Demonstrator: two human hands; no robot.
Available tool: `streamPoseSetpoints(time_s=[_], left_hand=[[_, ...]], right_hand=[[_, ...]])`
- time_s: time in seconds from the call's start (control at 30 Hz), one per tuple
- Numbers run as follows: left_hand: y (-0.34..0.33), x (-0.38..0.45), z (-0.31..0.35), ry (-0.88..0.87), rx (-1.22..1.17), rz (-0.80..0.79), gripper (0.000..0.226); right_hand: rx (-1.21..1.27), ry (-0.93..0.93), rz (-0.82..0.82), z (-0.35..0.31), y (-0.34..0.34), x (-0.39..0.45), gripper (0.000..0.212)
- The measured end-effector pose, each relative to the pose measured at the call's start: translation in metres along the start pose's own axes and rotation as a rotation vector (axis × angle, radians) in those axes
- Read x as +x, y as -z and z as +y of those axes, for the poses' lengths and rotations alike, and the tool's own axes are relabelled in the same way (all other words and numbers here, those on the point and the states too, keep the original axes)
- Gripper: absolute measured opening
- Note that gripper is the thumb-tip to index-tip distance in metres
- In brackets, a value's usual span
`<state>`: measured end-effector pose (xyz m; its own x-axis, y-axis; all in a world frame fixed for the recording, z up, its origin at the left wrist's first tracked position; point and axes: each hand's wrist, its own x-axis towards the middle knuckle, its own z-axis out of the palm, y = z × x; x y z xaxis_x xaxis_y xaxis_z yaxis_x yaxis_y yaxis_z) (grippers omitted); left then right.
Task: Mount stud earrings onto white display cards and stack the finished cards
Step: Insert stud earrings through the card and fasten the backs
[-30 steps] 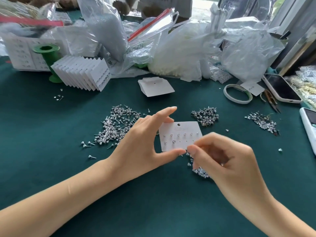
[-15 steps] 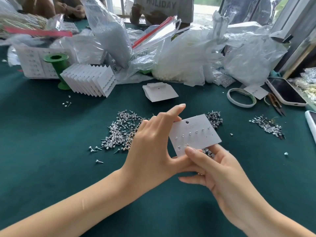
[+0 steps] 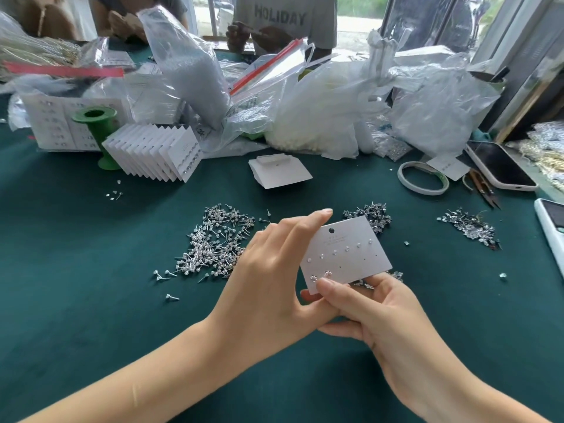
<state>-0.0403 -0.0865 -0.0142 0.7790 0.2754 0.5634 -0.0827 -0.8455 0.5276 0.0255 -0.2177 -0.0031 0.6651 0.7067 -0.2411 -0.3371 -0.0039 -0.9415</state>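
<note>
Step in hand: we are filling a square white paper display card (image 3: 348, 254); its upper row is carrying studs, and the lower row is holding two near our fingertips, with empty holes beyond them.
Next move, as we judge it: we are needing another stud from the loose heap of silver stud earrings (image 3: 213, 242) lying just past our left knuckles.
Left hand (image 3: 274, 270): we are pinching the card's left edge, forefinger stretched along the top corner, thumb under the bottom corner.
Right hand (image 3: 375, 312): we are pressing our thumb on the card's lower edge, fingers curled beneath it.
Finished cards: the fanned stack of white cards (image 3: 155, 155) is lying well beyond our fingertips.
</note>
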Motion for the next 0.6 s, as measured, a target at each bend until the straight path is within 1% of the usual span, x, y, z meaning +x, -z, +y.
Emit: streamPoseSetpoints(time_s=[0.1, 0.23, 0.4, 0.5, 0.6], left_hand=[[0.0011, -0.0012, 0.0008, -0.01, 0.001, -0.005, 0.063], [0.001, -0.0003, 0.0021, -0.049, 0.063, 0.003, 0.061], [0.0012, 0.0, 0.0024, -0.077, 0.1, 0.006, 0.062], [0.0015, -0.0011, 0.0019, -0.086, 0.106, -0.001, 0.061], [0.0015, -0.0022, 0.0011, -0.102, 0.114, -0.016, 0.062]], right_hand=[[-0.009, 0.012, -0.001, -0.0014, 0.0002, 0.0008, 0.029], [-0.015, 0.028, 0.017, -0.0009, 0.0042, 0.002, 0.032], [-0.034, 0.053, 0.027, 0.0004, 0.0053, 0.0018, 0.048], [-0.001, 0.066, 0.025, 0.0002, 0.0066, 0.0012, 0.039], [-0.009, 0.083, 0.018, 0.0018, 0.0081, 0.0005, 0.04]])
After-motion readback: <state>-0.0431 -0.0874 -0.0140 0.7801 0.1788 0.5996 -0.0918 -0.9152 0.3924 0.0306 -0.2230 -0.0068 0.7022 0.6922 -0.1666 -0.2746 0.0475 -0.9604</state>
